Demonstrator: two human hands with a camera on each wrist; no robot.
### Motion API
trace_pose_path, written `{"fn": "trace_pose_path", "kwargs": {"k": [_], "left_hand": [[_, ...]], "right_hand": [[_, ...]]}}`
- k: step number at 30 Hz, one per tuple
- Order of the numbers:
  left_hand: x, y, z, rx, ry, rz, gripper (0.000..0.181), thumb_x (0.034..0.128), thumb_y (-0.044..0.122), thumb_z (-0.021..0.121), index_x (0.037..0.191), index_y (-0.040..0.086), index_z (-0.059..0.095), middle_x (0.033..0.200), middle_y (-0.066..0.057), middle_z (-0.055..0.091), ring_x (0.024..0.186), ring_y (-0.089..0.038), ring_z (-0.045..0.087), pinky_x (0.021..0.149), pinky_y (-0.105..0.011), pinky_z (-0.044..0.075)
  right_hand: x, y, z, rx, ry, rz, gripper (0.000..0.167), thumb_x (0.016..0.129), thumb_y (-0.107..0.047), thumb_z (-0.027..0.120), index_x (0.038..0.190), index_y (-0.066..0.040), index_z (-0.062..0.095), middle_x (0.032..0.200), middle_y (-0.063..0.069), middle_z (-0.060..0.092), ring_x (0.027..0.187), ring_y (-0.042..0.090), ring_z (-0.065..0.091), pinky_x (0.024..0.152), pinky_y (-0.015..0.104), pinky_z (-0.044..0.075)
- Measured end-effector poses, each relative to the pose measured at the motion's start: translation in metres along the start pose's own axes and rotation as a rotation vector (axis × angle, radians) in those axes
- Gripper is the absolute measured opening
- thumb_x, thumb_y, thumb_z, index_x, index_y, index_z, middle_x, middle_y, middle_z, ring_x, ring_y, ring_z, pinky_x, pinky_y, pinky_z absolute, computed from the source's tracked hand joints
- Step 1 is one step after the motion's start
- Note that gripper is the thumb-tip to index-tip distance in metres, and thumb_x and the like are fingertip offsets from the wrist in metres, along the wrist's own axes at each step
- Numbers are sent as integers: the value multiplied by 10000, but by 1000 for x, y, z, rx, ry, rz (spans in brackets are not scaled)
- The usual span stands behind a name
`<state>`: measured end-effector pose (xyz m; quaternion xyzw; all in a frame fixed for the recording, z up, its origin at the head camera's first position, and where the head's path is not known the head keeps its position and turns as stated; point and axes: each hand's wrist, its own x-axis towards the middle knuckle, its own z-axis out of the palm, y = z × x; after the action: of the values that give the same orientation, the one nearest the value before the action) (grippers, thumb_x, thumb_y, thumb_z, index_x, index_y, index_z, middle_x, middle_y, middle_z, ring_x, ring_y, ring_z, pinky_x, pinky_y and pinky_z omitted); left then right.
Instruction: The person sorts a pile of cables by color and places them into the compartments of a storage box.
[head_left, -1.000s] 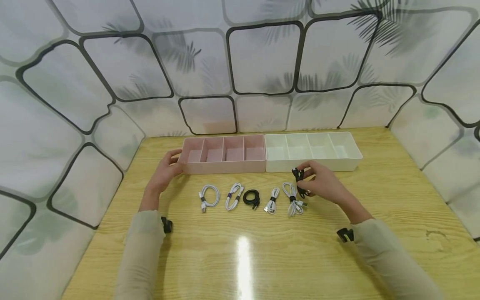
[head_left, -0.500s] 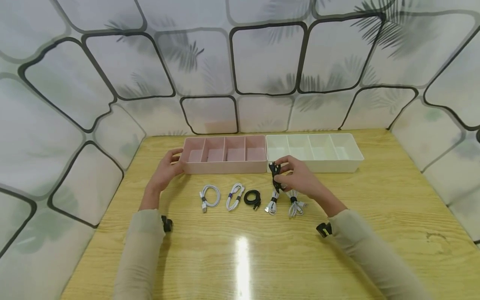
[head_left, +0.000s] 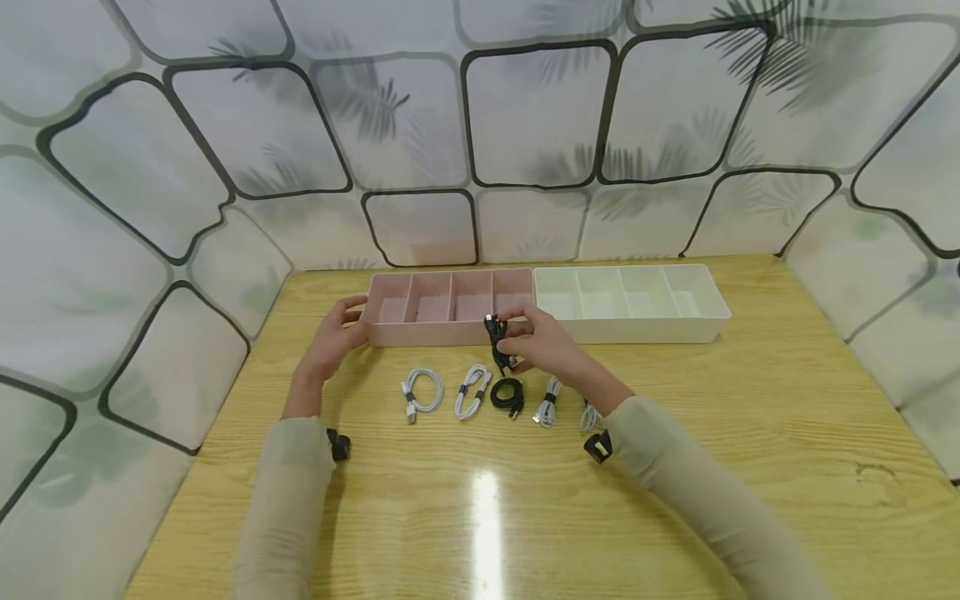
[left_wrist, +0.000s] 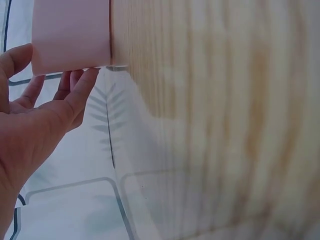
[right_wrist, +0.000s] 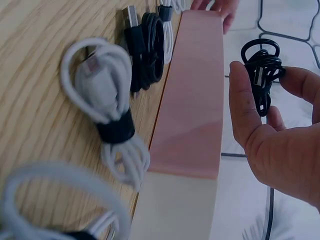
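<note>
The left hand [head_left: 332,340] extends forward, fingers lightly bent; the right hand [head_left: 547,343] pinches, its lower fingers apparently curled.

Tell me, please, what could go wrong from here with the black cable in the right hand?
The right hand pinches the held cable by the fingertips, so it might slip out. In the head view the bundle appears just beyond the coiled black cable, so a drop could mix the two. The left hand touches one end of the pink box; a bump might shift it.
</note>
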<state>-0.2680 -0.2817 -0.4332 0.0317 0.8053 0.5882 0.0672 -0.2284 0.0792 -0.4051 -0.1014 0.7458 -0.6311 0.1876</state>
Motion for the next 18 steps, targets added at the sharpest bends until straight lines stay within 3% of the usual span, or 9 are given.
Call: {"fn": "trace_pose_path", "kwargs": {"k": [5, 8, 18], "left_hand": [[-3, 4, 2, -6, 1, -11, 617, 995, 93, 518, 1543, 10, 245, 1465, -340, 344, 1285, -440, 424, 1058, -571, 377], [0, -4, 1, -5, 12, -3, 615, 994, 117, 521, 1544, 34, 259, 1453, -322, 366, 1265, -405, 445, 1047, -543, 398], [3, -5, 3, -59, 12, 3, 596, 1011, 109, 512, 1542, 19, 257, 1457, -335, 346, 1254, -399, 435, 1042, -543, 403]], "right_hand": [[14, -9, 15, 46, -17, 17, 460, 945, -49, 630, 1371, -49, 457, 1177, 227, 580, 945, 296, 644, 759, 498, 578], [23, -13, 24, 52, -10, 30, 461, 946, -51, 637, 1374, -62, 468, 1204, 230, 590, 978, 321, 649, 765, 488, 579], [53, -25, 44, 107, 37, 15, 453, 954, -41, 632, 1389, -85, 515, 1283, 229, 585, 999, 340, 663, 837, 543, 547]]}}
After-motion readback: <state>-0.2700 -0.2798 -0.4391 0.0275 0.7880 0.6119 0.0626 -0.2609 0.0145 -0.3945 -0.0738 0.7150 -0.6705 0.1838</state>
